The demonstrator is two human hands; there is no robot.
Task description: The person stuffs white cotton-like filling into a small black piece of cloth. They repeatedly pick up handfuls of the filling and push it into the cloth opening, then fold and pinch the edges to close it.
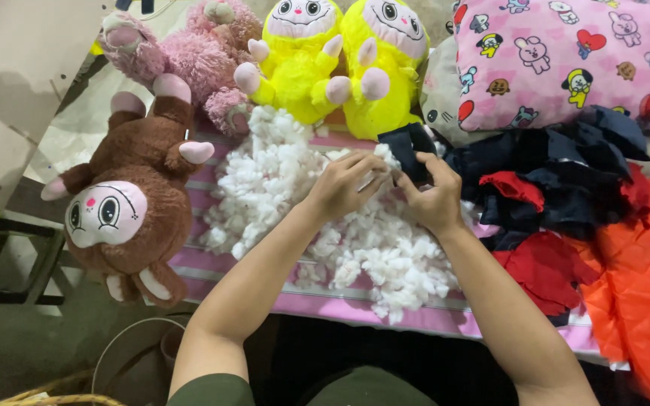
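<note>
A heap of white fluffy stuffing (295,203) lies on a pink striped cloth (340,304) in front of me. My left hand (344,184) pinches a tuft of the stuffing at the top of the heap. My right hand (434,195) grips a small dark navy fabric piece (408,146) just beside it. The two hands meet at the fabric's opening, fingertips touching the white tuft.
A brown plush toy (129,203) lies at the left. A pink plush (189,56) and two yellow plush toys (340,60) stand at the back. A pink patterned pillow (566,56), dark and red fabric scraps (551,195) and orange quilted cloth (641,278) fill the right.
</note>
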